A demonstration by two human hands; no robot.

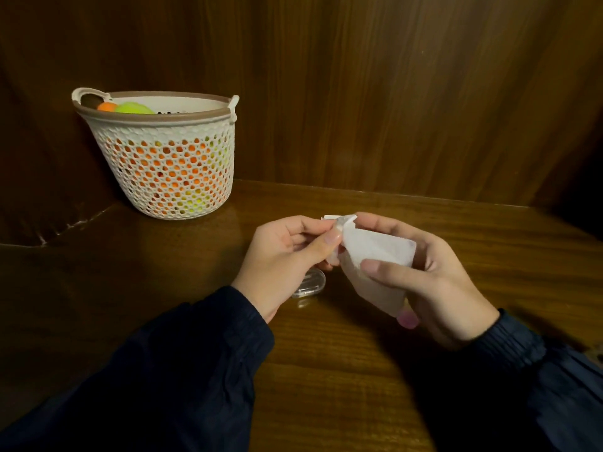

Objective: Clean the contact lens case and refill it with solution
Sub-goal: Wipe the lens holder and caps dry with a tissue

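Head view: the right hand (434, 282) grips a white packet (378, 256), and the left hand (287, 259) pinches its top corner. A clear lens case (310, 285) lies on the worktop (326, 370) just under the left hand.

Your hands (287, 256) (434, 282) hover over the wooden table (326, 370), mid-surface. Far left, the white mesh basket (169, 164) blocks the back corner. A clear case (310, 283) sits on the table just beneath your left hand. Wood panels wall off the rear. Bare table lies open to your right and in front of you.
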